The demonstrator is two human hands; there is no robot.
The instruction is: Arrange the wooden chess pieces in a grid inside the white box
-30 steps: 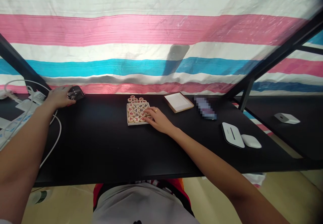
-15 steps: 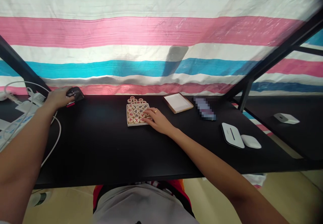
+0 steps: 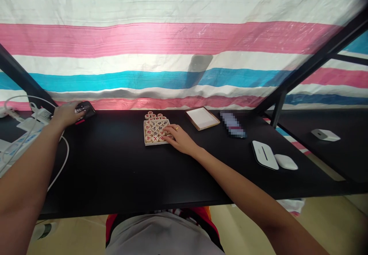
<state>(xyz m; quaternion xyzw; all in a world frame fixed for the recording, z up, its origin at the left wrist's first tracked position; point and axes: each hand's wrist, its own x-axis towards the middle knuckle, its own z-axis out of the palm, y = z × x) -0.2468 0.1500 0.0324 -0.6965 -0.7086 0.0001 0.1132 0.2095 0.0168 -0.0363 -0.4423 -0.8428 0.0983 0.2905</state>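
A white open box (image 3: 156, 144) on the black desk holds rows of round chess pieces (image 3: 154, 128) with red and black characters. More red-marked pieces (image 3: 155, 115) lie just behind it. My right hand (image 3: 179, 138), a ring on one finger, rests at the box's right edge with fingers apart, touching pieces there. Some pieces are hidden under the fingers. At the far left my left hand (image 3: 66, 114) lies over a dark object (image 3: 87, 110) with a red edge, its fingers against the near side.
A box lid (image 3: 202, 118) lies right of the pieces, then a blurred-out object (image 3: 233, 124). Farther right are a white flat device (image 3: 265, 154) and a white rounded one (image 3: 286, 162). White cables (image 3: 68, 151) and a power strip (image 3: 24, 138) are at left.
The whole view has shifted slightly. Both hands keep nearly the same places, my right on the pieces and my left at the dark object.
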